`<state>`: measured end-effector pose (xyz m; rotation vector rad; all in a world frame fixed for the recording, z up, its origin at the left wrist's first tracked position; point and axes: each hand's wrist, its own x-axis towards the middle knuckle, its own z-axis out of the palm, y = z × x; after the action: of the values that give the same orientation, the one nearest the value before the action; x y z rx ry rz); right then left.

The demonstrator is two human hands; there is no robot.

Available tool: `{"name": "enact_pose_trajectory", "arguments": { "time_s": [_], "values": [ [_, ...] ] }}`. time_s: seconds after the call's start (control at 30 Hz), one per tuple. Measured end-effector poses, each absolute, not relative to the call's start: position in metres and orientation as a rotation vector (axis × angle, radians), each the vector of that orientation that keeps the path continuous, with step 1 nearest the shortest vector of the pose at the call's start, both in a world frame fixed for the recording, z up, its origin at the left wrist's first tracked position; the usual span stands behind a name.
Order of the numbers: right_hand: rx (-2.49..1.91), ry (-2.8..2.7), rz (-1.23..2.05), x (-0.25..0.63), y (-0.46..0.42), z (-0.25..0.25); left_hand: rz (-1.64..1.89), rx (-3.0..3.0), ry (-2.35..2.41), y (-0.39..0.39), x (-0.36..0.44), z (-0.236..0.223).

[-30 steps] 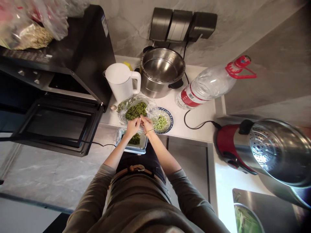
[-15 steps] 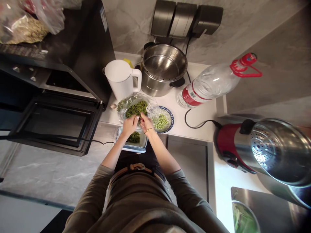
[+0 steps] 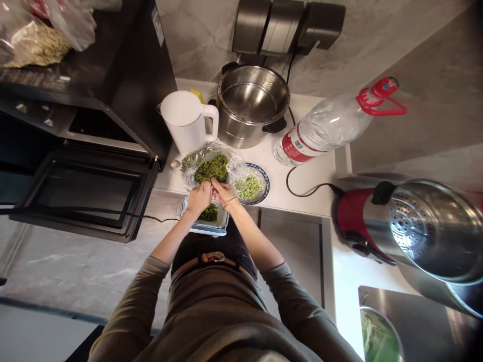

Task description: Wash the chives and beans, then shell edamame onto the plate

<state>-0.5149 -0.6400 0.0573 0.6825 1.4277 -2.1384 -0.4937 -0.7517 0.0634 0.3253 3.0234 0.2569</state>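
My left hand [image 3: 200, 197] and my right hand [image 3: 224, 193] meet fingertip to fingertip over the near edge of the counter. Both are pinched on an edamame pod, mostly hidden by the fingers. Just beyond them, green edamame pods [image 3: 212, 168] fill an open clear plastic bag [image 3: 188, 162]. Below my hands, a light-blue rectangular container [image 3: 222, 232] holds more green pieces [image 3: 208, 213]. To the right of my right hand, shelled green beans [image 3: 249, 187] lie on a blue-rimmed plate [image 3: 267, 187], partly covered by the bag's crumpled edge.
A white pitcher [image 3: 184, 123] and a steel pot [image 3: 253, 108] stand behind the bag. Right of them is a large water bottle [image 3: 313, 133]. A red-based steamer [image 3: 350, 216] sits further right. At left, an oven door [image 3: 86, 193] hangs down.
My hands have drawn slightly back from the pods in the bag towards me, and the fingertips have come closer together. The view has shifted a little.
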Motion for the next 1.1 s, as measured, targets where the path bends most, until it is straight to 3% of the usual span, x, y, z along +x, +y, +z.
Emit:
{"name": "enact_pose_trajectory", "arguments": {
  "time_s": [0.5, 0.83, 1.1],
  "values": [
    [0.325, 2.090, -1.856, -0.515, -0.625, 0.053, 0.327, 0.488, 2.974, -0.757, -0.491, 0.068],
    [0.135, 2.170, -1.896, -0.513, -0.621, 0.054, 1.031, 0.320, 2.718, -0.765, -0.492, 0.074],
    [0.103, 2.130, -1.970, -0.512, -0.623, 0.051, 0.984, 0.231, 2.786, -0.765, -0.496, 0.078]
  ]
}}
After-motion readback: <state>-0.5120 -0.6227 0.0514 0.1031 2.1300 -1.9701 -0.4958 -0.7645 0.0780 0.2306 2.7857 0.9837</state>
